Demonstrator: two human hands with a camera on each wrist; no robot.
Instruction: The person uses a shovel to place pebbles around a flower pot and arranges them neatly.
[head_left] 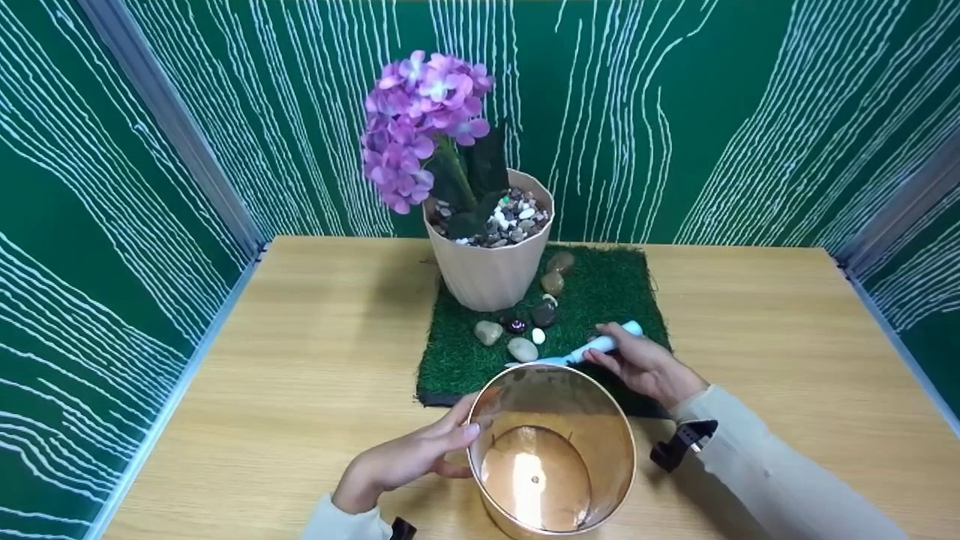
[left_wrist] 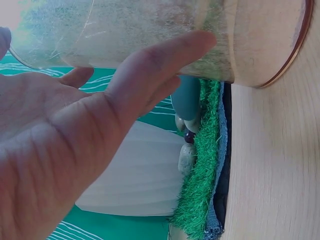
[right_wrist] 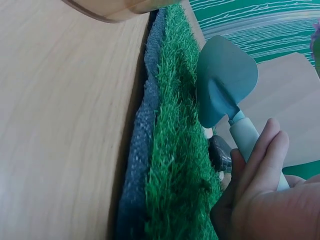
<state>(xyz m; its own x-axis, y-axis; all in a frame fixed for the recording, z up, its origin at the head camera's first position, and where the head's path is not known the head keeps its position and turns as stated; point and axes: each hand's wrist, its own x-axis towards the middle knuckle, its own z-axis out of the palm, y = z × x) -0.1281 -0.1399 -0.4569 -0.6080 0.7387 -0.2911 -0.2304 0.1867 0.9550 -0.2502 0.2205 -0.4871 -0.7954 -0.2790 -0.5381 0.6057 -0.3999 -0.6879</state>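
My left hand (head_left: 424, 450) grips the side of a clear amber pot (head_left: 540, 480), its thumb near the rim. The pot stands on the table near its front, and a small hole shows in its bottom. In the left wrist view a finger (left_wrist: 150, 67) lies along the pot's wall. My right hand (head_left: 645, 367) holds a light blue hand trowel (right_wrist: 227, 75) by its handle. Over the green turf mat (head_left: 600, 289) the trowel's blade points left, partly hidden behind the amber pot's rim in the head view.
A pale ribbed flowerpot (head_left: 491, 274) with a purple flower (head_left: 420, 124) and gravel (head_left: 517, 217) stands at the mat's back left. Several loose stones (head_left: 523, 349) lie in front of and beside it. Green walls with white lines (head_left: 630, 112) enclose the wooden table (head_left: 300, 360).
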